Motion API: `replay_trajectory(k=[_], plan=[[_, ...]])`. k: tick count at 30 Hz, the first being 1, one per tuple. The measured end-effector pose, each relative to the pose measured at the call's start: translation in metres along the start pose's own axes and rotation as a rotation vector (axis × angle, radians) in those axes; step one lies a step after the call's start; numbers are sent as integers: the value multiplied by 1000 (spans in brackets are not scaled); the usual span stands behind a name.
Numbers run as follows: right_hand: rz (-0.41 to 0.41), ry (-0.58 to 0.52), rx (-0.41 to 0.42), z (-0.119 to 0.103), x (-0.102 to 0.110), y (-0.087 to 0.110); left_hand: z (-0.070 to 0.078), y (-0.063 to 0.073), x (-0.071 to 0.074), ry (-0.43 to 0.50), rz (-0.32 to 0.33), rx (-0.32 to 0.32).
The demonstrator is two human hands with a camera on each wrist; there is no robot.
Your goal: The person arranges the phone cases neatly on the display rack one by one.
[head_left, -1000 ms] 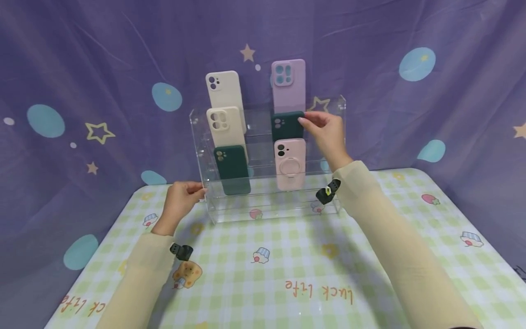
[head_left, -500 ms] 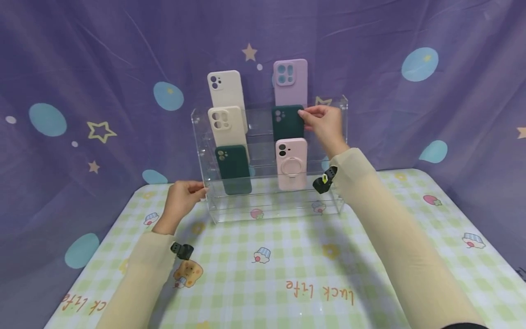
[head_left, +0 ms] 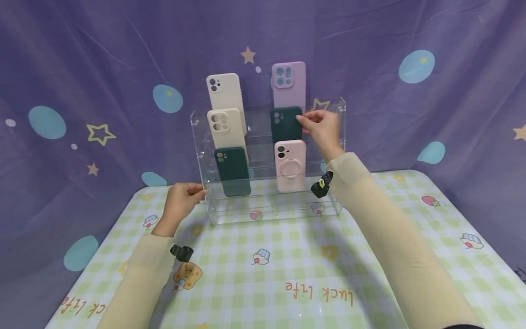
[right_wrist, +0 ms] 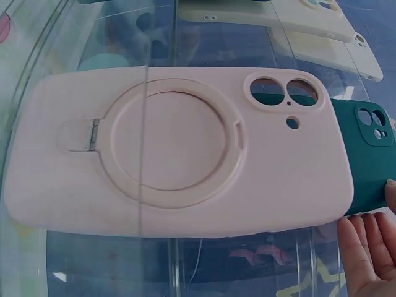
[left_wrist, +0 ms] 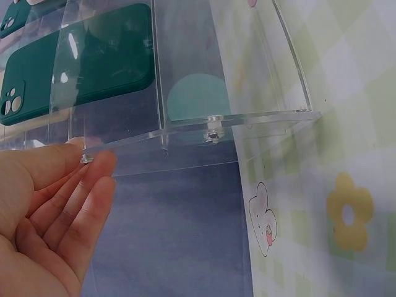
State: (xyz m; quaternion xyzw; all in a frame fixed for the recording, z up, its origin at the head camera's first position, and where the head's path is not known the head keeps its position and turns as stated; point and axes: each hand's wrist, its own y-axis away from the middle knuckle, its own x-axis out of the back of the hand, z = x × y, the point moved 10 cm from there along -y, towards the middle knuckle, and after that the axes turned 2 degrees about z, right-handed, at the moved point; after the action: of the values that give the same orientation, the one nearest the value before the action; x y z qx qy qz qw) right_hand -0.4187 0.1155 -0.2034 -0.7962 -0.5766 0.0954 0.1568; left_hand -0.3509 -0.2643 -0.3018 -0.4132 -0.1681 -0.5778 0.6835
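Note:
A clear acrylic stand (head_left: 263, 157) with stepped tiers holds phone cases in two columns. My right hand (head_left: 326, 130) pinches the right edge of a dark green phone case (head_left: 286, 124) on the middle tier, between thumb and fingers. In front of its lower part stands a pink phone case (right_wrist: 185, 142) with a ring, and behind it a lilac phone case (head_left: 293, 96). At the stand's left side panel, my left hand (left_wrist: 55, 204) grips the edge near a metal fitting (left_wrist: 86, 158). The green case's bottom end is hidden behind the pink one.
The left column bears a white phone case (head_left: 226, 93), a cream phone case (head_left: 228, 130) and another dark green phone case (head_left: 233, 171). Under the stand lies a green-checked tablecloth (head_left: 230, 292). A purple patterned curtain (head_left: 123, 55) hangs close behind.
My right hand has raised the dark green case a little above the pink one and shifted it slightly left. My left hand has stayed on the stand's side panel.

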Motion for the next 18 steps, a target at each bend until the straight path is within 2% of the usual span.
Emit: replay_trajectory(k=[12,16,18], plan=[[31,-75,59,-5,12,5,0,0,0,-7,-4,1],[25,-128,71,-8,23,9,-4,-2,-1,-5,-35,6],[9,-119,98,-10,33,13,-5,-3,2,-6,-47,-2]])
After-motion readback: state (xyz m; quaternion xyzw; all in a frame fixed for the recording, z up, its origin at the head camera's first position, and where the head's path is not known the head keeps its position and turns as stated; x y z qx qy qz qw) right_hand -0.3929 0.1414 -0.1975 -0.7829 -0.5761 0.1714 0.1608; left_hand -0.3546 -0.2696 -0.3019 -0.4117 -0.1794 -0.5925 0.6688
